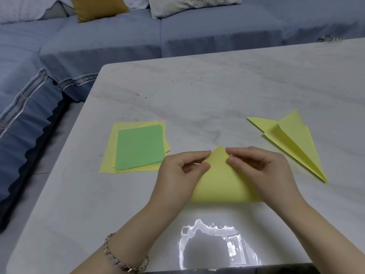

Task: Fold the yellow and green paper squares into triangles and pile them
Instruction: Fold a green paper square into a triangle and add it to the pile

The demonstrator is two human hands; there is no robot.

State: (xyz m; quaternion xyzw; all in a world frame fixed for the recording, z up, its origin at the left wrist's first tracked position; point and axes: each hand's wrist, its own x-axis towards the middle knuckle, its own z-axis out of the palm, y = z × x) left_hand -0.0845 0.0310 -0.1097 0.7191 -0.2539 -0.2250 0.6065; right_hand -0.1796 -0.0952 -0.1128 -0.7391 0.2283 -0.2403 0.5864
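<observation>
A yellow paper square (219, 182) lies bent over on itself in front of me, its two corners meeting at a tip near the far side. My left hand (181, 171) pinches the left edge by that tip. My right hand (258, 169) pinches the right edge by the tip. A stack of flat squares (138, 147) with a green sheet on top of yellow ones sits to the left. Two folded yellow triangles (292, 139) lie overlapped at the right.
The white marble table (197, 91) reflects a bright light patch near its front edge. A blue sofa with cushions (98, 8) runs behind and to the left. A small metal object (329, 38) rests at the table's far right edge.
</observation>
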